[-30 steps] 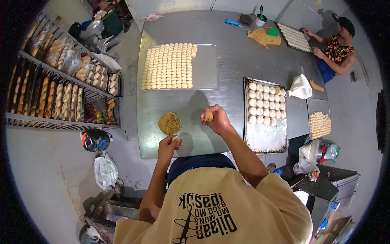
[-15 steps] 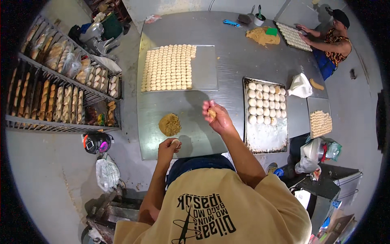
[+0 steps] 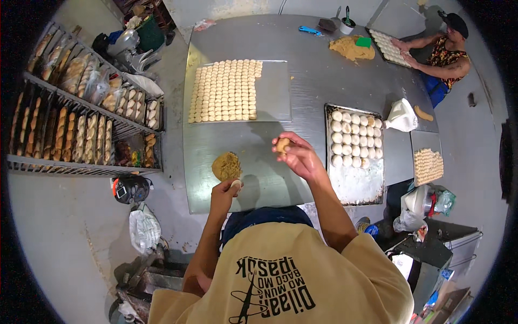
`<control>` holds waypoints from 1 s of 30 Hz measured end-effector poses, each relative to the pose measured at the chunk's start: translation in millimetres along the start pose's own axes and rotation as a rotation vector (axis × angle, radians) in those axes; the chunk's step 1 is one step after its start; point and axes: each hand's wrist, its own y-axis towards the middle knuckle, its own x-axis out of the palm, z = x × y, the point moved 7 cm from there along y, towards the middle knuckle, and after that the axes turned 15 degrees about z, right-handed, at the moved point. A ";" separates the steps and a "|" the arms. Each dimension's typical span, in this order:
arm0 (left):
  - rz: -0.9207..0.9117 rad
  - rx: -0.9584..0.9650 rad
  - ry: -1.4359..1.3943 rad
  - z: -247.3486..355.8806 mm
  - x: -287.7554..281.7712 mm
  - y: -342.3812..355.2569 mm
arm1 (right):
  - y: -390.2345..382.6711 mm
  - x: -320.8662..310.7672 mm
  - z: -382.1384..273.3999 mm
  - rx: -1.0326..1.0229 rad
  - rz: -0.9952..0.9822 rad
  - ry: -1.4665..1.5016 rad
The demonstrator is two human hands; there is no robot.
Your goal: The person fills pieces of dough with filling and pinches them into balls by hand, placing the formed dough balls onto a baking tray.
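My left hand [image 3: 222,195] is closed around a small pale piece of dough [image 3: 236,185], just below a crumbly yellow-brown mound of filling [image 3: 226,166] on the table. Farther right and higher, my right hand [image 3: 303,160] holds a small tan ball of filling [image 3: 282,144] between thumb and fingers, above the bare metal. Beyond my hands lies a tray of small dough pieces [image 3: 224,89] in tight rows. On the right, a dark-rimmed tray [image 3: 353,186] carries rows of round white buns [image 3: 350,137], with its near part bare.
A co-worker [image 3: 448,59] reaches over another bun tray [image 3: 386,46] at the far right. Near it sit a tan dough mass [image 3: 350,48], a green scraper [image 3: 363,41] and a white cloth [image 3: 402,114]. Bread racks [image 3: 86,113] stand left of the table [image 3: 248,38].
My right hand has shifted slightly right, and its tan ball now shows at the fingertips. My left hand has risen a little toward the filling mound. The co-worker's hands have moved over the tray.
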 end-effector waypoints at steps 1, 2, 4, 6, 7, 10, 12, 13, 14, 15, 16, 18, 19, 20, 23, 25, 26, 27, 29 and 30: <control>-0.005 -0.012 -0.015 5.3 3.1 -0.1 | -9.3 -3.9 -6.2 -0.038 0.093 -0.068; -0.004 -0.010 -0.012 11.0 5.2 0.7 | -12.7 -11.7 -6.2 0.017 0.064 -0.041; -0.030 0.008 -0.005 19.2 13.2 1.3 | -19.1 -15.9 -11.0 0.083 -0.034 -0.015; -0.038 -0.011 -0.038 25.5 23.4 1.8 | -16.4 -24.6 -7.2 0.064 0.048 -0.191; -0.043 -0.030 -0.074 28.6 29.0 2.6 | -14.9 -30.5 -5.0 0.049 0.128 -0.370; -0.100 -0.002 -0.049 39.4 45.4 8.2 | -25.9 -10.5 -14.6 -0.060 0.090 -0.489; -0.116 -0.030 -0.093 48.6 58.8 12.3 | -33.1 0.1 -21.9 -0.118 0.049 -0.470; -0.133 -0.062 -0.142 53.9 67.1 12.6 | -35.3 1.9 -24.8 -0.168 0.029 -0.520; -0.131 -0.063 -0.141 59.9 74.2 13.1 | -37.9 4.0 -27.3 -0.219 0.008 -0.571; -0.141 -0.090 -0.225 67.5 83.4 13.5 | -40.5 6.6 -29.0 -0.220 0.008 -0.571; -0.150 -0.119 -0.308 75.5 90.4 12.6 | -44.4 10.4 -34.2 -0.308 0.054 -0.721; -0.200 -0.147 -0.366 90.7 102.7 9.1 | -52.1 21.1 -39.8 -0.395 0.101 -0.874; -0.250 -0.175 -0.425 96.5 107.7 7.3 | -56.4 27.8 -43.9 -0.472 0.130 -0.943; -0.321 -0.172 -0.459 101.2 110.6 5.7 | -58.4 32.8 -46.5 -0.549 0.158 -1.011; -0.332 -0.096 -0.419 112.3 113.7 -3.7 | -60.2 41.2 -41.3 -0.708 0.118 -1.196; -0.334 -0.093 -0.380 117.0 109.8 -7.6 | -60.9 48.1 -43.1 -0.736 0.115 -1.167; -0.335 -0.086 -0.341 118.9 107.3 -9.2 | -60.2 49.3 -43.1 -0.671 0.074 -1.159; -0.335 -0.087 -0.342 120.4 104.2 -9.8 | -58.9 51.2 -42.5 -0.606 0.035 -1.149; -0.381 -0.024 -0.324 126.9 100.6 -12.9 | -46.6 31.5 -35.3 -0.399 0.092 -0.976; -0.379 -0.025 -0.326 125.8 98.4 -14.0 | -41.6 21.8 -27.7 -0.194 0.145 -0.798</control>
